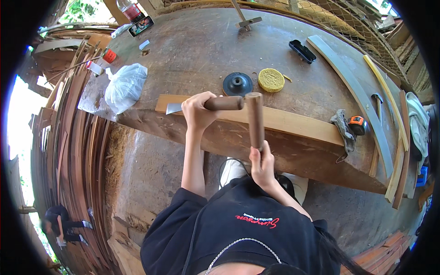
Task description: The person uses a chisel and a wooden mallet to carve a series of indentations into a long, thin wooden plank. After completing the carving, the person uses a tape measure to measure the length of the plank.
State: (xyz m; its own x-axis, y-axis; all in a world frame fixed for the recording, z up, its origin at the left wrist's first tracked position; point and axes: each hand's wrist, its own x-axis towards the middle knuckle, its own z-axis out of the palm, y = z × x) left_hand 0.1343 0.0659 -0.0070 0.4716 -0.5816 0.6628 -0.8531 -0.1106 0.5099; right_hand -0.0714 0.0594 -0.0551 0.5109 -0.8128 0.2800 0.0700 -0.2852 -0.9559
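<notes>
My left hand (198,110) is closed round a chisel (225,103). Its thick brown wooden handle sticks out to the right of the fist, and its flat metal blade shows on the left, over a long light-brown board (284,123). That board lies along the near edge of the workbench (192,50). In my right hand (262,167) is a round wooden stick (255,120), gripped by its lower end and pointing away from me. The stick's far end is close to the butt of the chisel handle; I cannot tell whether they touch.
Beyond the board are a black round pad (238,85) and a yellow disc (271,80). At the left sits a white plastic bag (126,87). A tape measure (357,125), a cloth (343,130) and a long metal strip (355,78) lie right. Another person (64,224) appears lower left.
</notes>
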